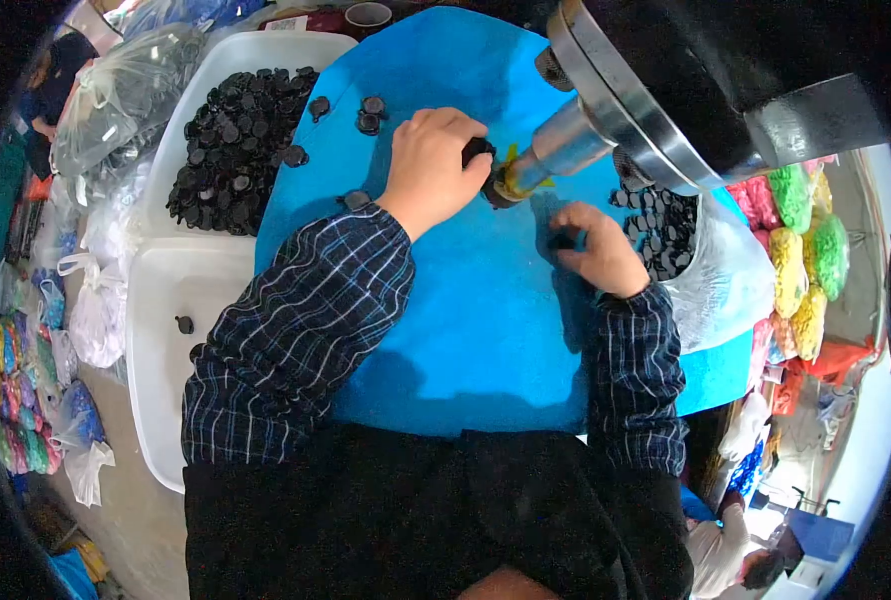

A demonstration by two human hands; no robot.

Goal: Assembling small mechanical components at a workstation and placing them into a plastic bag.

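Black piece [478, 150], pinched in the left hand [431, 160] beside a machine's metal spindle [571, 140] — the right hand [604, 252], just right of it, curls nearly together, though whether it holds anything I cannot tell. Beneath lies a blue tabletop [466, 320]; a white tray [266, 48] at left holds many similar pieces [231, 150] — a clear bag [731, 275] at right, more.

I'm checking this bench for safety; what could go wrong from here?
The left hand is close beside the metal shaft, so it might get pinched if that shaft moves. Loose black pieces lie near the left sleeve, which could knock them about.
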